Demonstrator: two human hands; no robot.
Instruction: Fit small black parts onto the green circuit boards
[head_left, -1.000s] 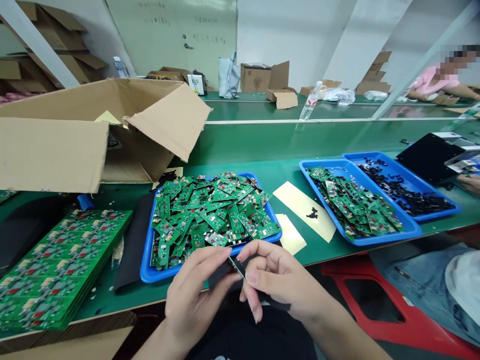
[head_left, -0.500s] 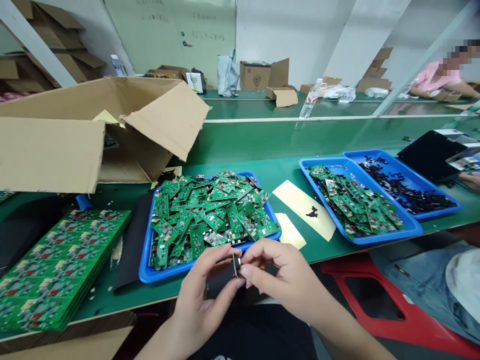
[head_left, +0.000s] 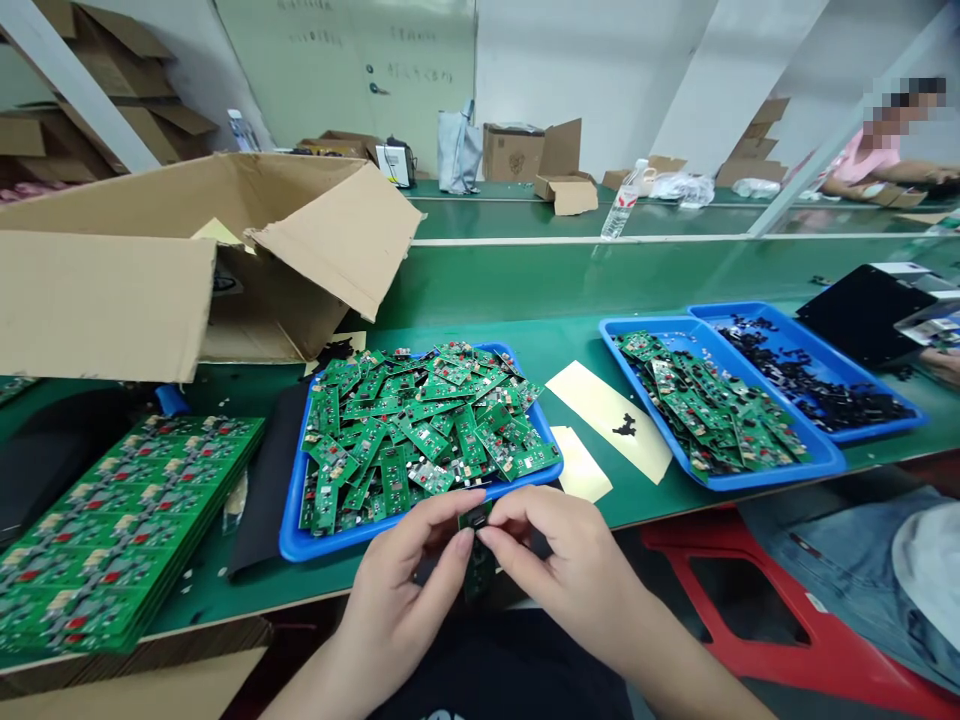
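Observation:
Between my two hands is a small green circuit board (head_left: 478,578), its face turned towards me and its lower end hanging below the fingertips. A dark part sits near its upper end. My left hand (head_left: 416,575) grips the board's left edge between thumb and forefinger. From the other side, the thumb and forefinger of my right hand (head_left: 562,550) close on the board's upper right, by the dark part. Just beyond my hands stands a blue tray (head_left: 289,535) heaped with loose green circuit boards (head_left: 420,430).
Stacked board panels (head_left: 127,530) lie at left, near an open cardboard box (head_left: 97,300). Yellow paper (head_left: 592,400) with black pieces lies right of the tray. Another blue tray (head_left: 817,468) holds boards; a further one (head_left: 911,418) holds black parts. A red stool (head_left: 690,580) stands at right.
The board has turned from edge-on to face me, and its lower end now shows below my fingers. My fingertips have shifted slightly on it.

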